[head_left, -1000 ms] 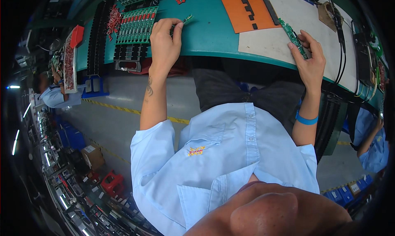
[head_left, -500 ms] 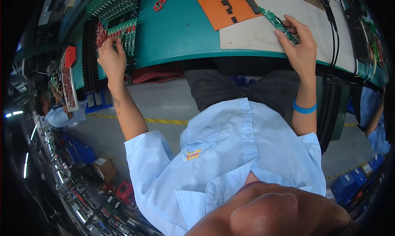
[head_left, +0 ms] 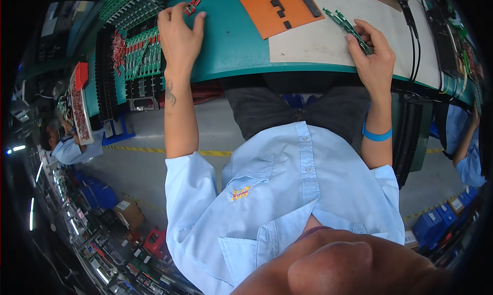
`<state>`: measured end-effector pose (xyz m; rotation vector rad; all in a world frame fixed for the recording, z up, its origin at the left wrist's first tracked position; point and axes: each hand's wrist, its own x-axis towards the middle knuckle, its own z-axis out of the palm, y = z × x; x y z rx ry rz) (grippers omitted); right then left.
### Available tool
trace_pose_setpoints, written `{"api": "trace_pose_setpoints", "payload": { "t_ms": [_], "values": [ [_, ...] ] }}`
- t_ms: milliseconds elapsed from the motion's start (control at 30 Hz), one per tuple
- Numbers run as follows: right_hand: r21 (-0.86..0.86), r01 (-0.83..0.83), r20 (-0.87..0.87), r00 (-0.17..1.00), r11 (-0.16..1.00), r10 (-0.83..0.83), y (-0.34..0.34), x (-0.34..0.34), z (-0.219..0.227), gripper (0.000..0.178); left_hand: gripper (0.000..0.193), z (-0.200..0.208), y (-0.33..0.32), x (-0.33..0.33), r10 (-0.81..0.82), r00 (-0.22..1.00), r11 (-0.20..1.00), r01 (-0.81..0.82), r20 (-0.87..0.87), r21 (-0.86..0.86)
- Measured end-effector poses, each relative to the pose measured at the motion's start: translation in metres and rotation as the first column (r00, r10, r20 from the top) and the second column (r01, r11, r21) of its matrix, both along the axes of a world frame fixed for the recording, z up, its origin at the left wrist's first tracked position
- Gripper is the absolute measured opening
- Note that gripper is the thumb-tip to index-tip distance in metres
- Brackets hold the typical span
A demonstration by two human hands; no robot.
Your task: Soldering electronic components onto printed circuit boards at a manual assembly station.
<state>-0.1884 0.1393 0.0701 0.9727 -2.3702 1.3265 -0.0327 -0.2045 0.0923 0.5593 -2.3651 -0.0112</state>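
Note:
My right hand grips a narrow green circuit board, thumb on the near side and fingers curled behind it. The board is tilted nearly edge-on over the white sheet, and its lower end is partly hidden by the hand. My left hand is over the green mat, thumb spread from the fingers, nothing visible between them. Just beyond its fingertips lie several small red parts. Left of that hand, a row of green boards with red components sits on a black rack, beside a bundle of red-and-white leads.
Stacked green boards stand at the far left. An orange sheet with black strips lies beside the white sheet. Black cables run down the right side. A red bin and a long tray are left of the table.
My left hand has moved right and farther away, from the red leads to the loose red parts, its fingers opening. The board in my right hand has turned more edge-on.

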Motion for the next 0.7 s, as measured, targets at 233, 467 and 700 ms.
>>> {"api": "trace_pose_setpoints", "payload": {
  "t_ms": [233, 467, 700],
  "values": [
    [-0.069, -0.082, -0.033, 0.996, 0.994, 0.080, 0.002, -0.003, 0.003, 0.026, 0.021, -0.017, -0.017, -0.016, 0.111, 0.982, 0.993, -0.115, 0.150, 0.020],
    [0.064, -0.292, -0.142, 0.944, 0.954, 0.299, -0.016, 0.002, 0.011, 0.017, 0.014, -0.023, -0.019, -0.012, -0.038, 0.999, 0.988, 0.039, -0.015, 0.147],
    [0.008, -0.312, -0.325, 0.898, 0.950, 0.297, -0.047, 0.006, 0.006, 0.012, 0.010, -0.024, -0.018, -0.017, -0.176, 0.926, 0.963, 0.233, -0.334, 0.138]
  ]
}}
